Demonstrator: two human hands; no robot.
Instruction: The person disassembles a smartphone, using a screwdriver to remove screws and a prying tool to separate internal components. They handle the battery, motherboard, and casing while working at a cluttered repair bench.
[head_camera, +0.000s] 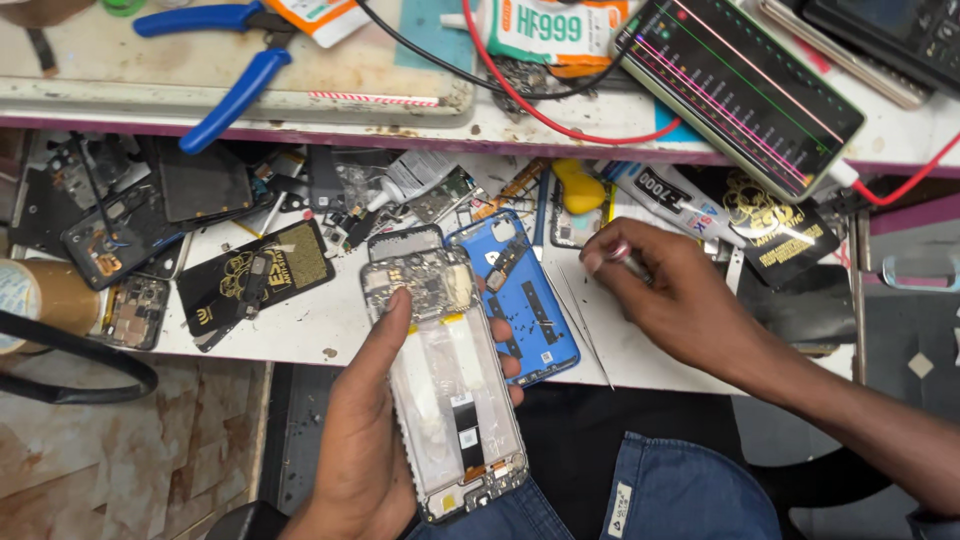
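Head view showed the opened phone (445, 385) held over the person's lap at the table edge (300, 335), the left hand (365, 440) wrapped round it, thumb on its circuit board. Just beside lay a blue back cover (525, 300). The right hand (670, 295) hovered above the table, fingertips pinched on a small tool (622, 256).

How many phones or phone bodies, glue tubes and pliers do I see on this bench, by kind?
Opened phone in left hand: 1
Blue back cover: 1
Phone with lit striped screen: 1
Glue tubes: 2
Blue-handled pliers: 1
Total: 6

Phone-repair workbench: opened phones (445, 380), pliers (225, 60)
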